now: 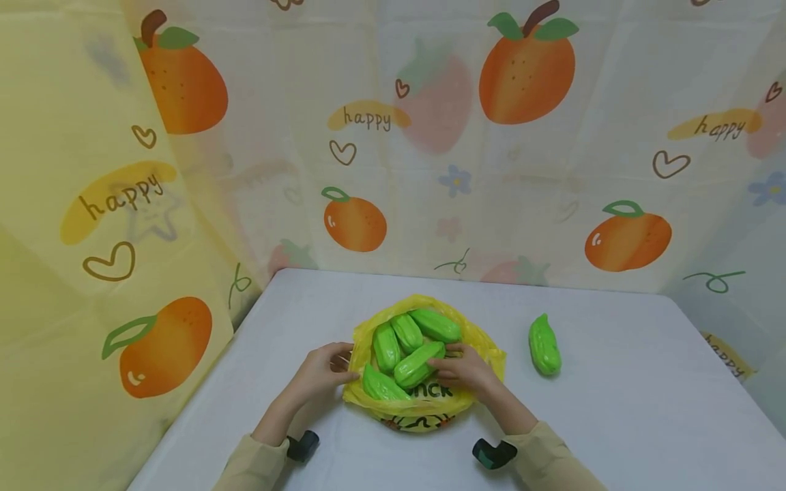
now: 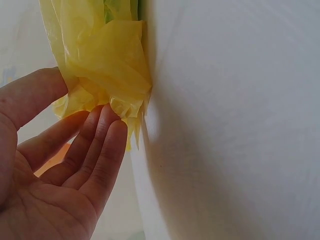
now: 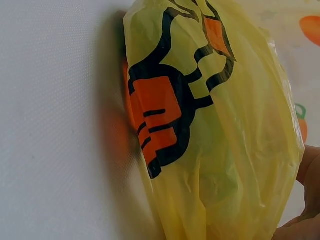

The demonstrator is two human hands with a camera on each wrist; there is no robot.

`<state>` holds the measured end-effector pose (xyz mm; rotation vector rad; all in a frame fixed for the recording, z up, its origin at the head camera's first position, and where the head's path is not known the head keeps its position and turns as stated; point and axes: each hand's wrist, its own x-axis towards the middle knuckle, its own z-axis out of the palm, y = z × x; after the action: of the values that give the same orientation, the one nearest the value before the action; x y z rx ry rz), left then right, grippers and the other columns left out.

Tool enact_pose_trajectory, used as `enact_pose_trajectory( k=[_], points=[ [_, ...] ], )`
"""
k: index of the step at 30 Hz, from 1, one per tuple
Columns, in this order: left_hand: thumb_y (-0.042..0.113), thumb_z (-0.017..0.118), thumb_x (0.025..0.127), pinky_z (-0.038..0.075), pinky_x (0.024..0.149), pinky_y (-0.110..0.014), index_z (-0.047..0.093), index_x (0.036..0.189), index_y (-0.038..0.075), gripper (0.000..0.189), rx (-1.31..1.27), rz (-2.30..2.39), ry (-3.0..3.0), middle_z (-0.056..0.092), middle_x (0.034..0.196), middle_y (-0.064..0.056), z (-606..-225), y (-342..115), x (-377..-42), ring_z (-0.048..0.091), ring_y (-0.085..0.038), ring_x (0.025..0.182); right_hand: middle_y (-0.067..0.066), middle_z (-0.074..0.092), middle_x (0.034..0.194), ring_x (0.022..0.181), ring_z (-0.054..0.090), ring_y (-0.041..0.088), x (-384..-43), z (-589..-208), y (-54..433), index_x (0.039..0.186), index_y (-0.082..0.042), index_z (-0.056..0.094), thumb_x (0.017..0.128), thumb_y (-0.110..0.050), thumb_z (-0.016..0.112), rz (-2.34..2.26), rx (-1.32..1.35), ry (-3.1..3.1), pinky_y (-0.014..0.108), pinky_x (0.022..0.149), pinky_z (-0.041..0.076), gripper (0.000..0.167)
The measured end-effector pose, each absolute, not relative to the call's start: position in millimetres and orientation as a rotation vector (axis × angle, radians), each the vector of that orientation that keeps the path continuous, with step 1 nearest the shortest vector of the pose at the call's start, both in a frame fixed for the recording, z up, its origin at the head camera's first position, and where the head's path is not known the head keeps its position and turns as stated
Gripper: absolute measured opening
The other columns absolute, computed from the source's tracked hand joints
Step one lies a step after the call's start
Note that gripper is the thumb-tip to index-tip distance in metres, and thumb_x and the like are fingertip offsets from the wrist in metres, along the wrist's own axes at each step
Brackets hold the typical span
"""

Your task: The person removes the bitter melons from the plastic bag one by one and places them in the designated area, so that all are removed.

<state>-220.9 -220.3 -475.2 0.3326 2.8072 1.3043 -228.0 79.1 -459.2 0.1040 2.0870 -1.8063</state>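
A yellow plastic bag (image 1: 424,408) stands with its mouth wide on the white table, several glossy green toy vegetables (image 1: 385,346) inside it. They are long, plump and ridged, like gourds. My right hand (image 1: 469,372) reaches over the bag's right rim and holds the right end of one green toy vegetable (image 1: 414,368) between thumb and fingers. At the left rim, my left hand (image 1: 322,372) touches the bag's side with loosely bent fingers (image 2: 107,160), the thumb apart from them. The right wrist view shows mostly the bag's printed side (image 3: 225,140); the grip is hidden there.
Another green toy vegetable (image 1: 544,346) lies on the table (image 1: 626,389) to the right of the bag. A fruit-printed curtain (image 1: 430,204) hangs behind the table and along its left side. Dark devices (image 1: 494,453) are worn at both wrists.
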Motion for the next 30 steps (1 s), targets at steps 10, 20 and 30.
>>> enact_pose_trajectory(
  k=[10,20,30],
  points=[
    [0.02,0.081,0.074,0.052,0.077,-0.031,0.061,0.122,0.006,0.053,0.342,1.321,2.794,0.067,0.102,-0.004,-473.1,-220.0,-219.6,0.063,-0.017,0.088,0.034,0.054,0.124,0.105,0.063,0.038,-227.7,-462.1,76.1,0.136,0.02,0.03,0.086,-0.015,0.07,-1.82,0.065,2.06,0.041,0.084,0.054,0.073],
    [0.02,0.081,0.074,0.052,0.076,-0.03,0.061,0.122,0.006,0.054,0.334,1.308,2.812,0.067,0.102,-0.003,-474.6,-221.2,-219.4,0.063,-0.016,0.088,0.038,0.046,0.13,0.109,0.059,0.041,-225.4,-461.0,75.6,0.138,0.023,0.02,0.085,-0.016,0.071,-1.809,0.055,2.049,0.043,0.086,0.053,0.083],
    [0.021,0.081,0.073,0.052,0.076,-0.031,0.061,0.121,0.005,0.054,0.345,1.317,2.813,0.067,0.101,-0.003,-474.3,-221.3,-218.8,0.063,-0.016,0.087,0.034,0.053,0.124,0.108,0.06,0.039,-228.9,-464.3,72.1,0.137,0.018,0.026,0.084,-0.016,0.072,-1.867,0.047,1.982,0.044,0.089,0.052,0.079]
  ],
)
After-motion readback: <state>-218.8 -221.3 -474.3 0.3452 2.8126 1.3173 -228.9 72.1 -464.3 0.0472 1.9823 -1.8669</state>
